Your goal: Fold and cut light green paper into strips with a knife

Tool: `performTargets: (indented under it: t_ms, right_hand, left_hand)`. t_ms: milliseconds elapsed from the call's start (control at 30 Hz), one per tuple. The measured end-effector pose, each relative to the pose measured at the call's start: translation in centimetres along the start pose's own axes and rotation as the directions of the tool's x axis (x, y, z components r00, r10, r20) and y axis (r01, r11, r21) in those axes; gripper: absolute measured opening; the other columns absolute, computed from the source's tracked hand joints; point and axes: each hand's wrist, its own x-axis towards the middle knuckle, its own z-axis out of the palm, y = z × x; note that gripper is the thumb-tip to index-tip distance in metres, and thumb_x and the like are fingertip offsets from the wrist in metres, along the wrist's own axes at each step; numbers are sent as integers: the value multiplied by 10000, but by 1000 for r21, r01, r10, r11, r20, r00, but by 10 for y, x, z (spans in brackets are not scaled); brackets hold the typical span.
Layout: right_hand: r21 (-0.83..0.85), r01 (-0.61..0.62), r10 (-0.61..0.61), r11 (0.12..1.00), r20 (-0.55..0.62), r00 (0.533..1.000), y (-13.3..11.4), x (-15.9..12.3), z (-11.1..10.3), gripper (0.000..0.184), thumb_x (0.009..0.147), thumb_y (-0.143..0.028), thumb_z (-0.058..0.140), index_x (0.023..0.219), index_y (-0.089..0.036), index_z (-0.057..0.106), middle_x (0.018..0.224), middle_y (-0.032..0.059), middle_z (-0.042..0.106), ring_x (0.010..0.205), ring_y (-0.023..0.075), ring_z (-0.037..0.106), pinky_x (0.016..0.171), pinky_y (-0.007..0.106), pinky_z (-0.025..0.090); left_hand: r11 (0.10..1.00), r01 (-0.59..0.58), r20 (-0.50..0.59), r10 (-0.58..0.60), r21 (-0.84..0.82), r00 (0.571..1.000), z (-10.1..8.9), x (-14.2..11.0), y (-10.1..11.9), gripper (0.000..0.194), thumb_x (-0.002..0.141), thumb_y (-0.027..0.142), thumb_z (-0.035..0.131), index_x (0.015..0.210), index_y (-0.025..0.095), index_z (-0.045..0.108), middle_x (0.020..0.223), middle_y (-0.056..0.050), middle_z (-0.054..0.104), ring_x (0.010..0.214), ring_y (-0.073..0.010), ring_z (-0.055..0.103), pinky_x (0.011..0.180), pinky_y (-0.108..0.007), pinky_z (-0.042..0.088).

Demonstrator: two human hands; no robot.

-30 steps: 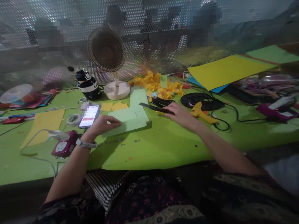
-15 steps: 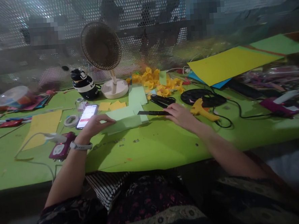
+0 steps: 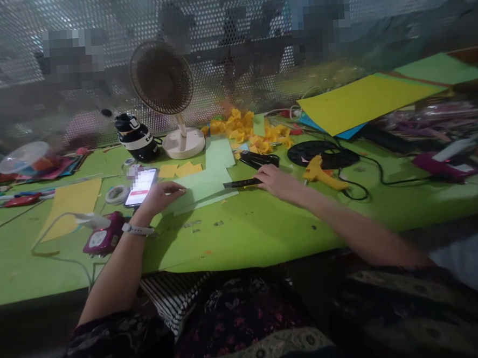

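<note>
My left hand (image 3: 163, 197) pinches the left edge of a pale green paper sheet (image 3: 209, 183), its thumb and fingertips together. A wristwatch is on that wrist. In my right hand (image 3: 277, 182) is a black and yellow utility knife (image 3: 241, 184), pointing left, its tip over the sheet's right part. Another strip of pale green paper (image 3: 218, 149) extends behind the sheet. A black stapler (image 3: 260, 159) lies just behind my right hand. To the right of it rests a yellow glue gun (image 3: 323, 175). A lit phone (image 3: 142, 187) lies beside my left hand.
Behind the papers stand a fan (image 3: 183, 143), a black bottle (image 3: 135, 139) and a pile of yellow paper flowers (image 3: 239, 127). Purple power sockets (image 3: 105, 236) with cords sit at left and right. Large yellow card (image 3: 364, 101) overhangs the back right. Paper scraps dot the green tabletop (image 3: 242, 238).
The knife in my right hand has come down slightly and its handle has turned. The sheet's near edge lies flatter. My left hand keeps its pinch; the view has shifted a little.
</note>
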Motion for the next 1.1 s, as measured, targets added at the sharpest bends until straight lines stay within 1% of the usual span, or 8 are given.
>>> performTargets:
  t_ms: [100, 200, 267, 367, 500, 633, 800, 1100]
  right_hand:
    - [-2, 33, -33, 999, 8, 999, 4, 8, 1, 307, 1010, -223, 537, 1236, -171, 738, 1300, 184, 620, 1252, 339, 578, 1086, 513, 529]
    - [26, 53, -54, 998, 24, 998, 8, 13, 4, 296, 990, -224, 567, 1227, -192, 741, 1351, 175, 611, 1297, 337, 573, 1110, 514, 515]
    - [39, 58, -59, 998, 44, 997, 11, 15, 6, 315, 982, -216, 574, 1251, -167, 732, 1385, 190, 609, 1329, 344, 563, 1134, 519, 498]
    - [54, 68, -72, 996, 72, 995, 12, 17, 9, 337, 984, -205, 570, 1284, -156, 716, 1356, 193, 654, 1296, 345, 591, 1146, 550, 481]
    - [89, 98, -104, 991, 69, 992, 9, 17, 11, 358, 1015, -207, 529, 1328, -157, 695, 1345, 189, 683, 1280, 341, 605, 1137, 577, 479]
    - [97, 93, -101, 991, 77, 992, 4, 15, 11, 379, 1046, -215, 482, 1353, -118, 680, 1379, 210, 665, 1308, 343, 589, 1154, 575, 465]
    - [128, 85, -95, 988, 75, 993, 1, 16, 11, 392, 1064, -223, 462, 1389, -143, 668, 1405, 188, 657, 1335, 331, 572, 1163, 578, 460]
    - [130, 147, -146, 981, -15, 989, 9, 7, 19, 382, 1079, -265, 459, 1331, -125, 710, 1323, 200, 687, 1257, 335, 611, 1106, 585, 509]
  left_hand:
    - [992, -30, 6, 30, 122, 1000, 5, 2, -2, 300, 860, 480, 730, 961, 214, 825, 951, -93, 821, 873, -263, 744, 823, -386, 582]
    - [945, -164, -12, 175, 284, 985, 18, 2, 2, 355, 932, 443, 686, 1184, 217, 795, 1305, -133, 759, 1218, -327, 687, 1101, -510, 494]
    - [901, -262, 69, 254, 347, 965, 31, -1, 9, 475, 996, 461, 622, 1409, 235, 689, 1579, -120, 582, 1489, -340, 490, 1271, -566, 291]
    - [864, -354, 283, 261, 357, 923, 51, -9, 19, 660, 1059, 551, 509, 1643, 253, 427, 1760, -88, 294, 1641, -320, 210, 1329, -559, 110]
    - [845, -391, 394, 241, 366, 887, 63, -16, 24, 741, 1073, 642, 417, 1706, 288, 266, 1789, -65, 192, 1655, -298, 142, 1337, -518, 65]
    - [849, -388, 394, 239, 359, 887, 62, -16, 21, 764, 1062, 679, 411, 1709, 308, 246, 1794, -61, 165, 1655, -299, 143, 1336, -511, 67]
    - [839, -390, 424, 217, 380, 879, 62, -15, 22, 803, 1058, 725, 345, 1722, 297, 199, 1798, -62, 122, 1660, -301, 99, 1336, -523, 52]
    - [793, -387, 449, 162, 470, 879, 59, -16, 31, 836, 1036, 787, 178, 1733, 327, 128, 1799, -6, 78, 1659, -284, 96, 1348, -508, 74]
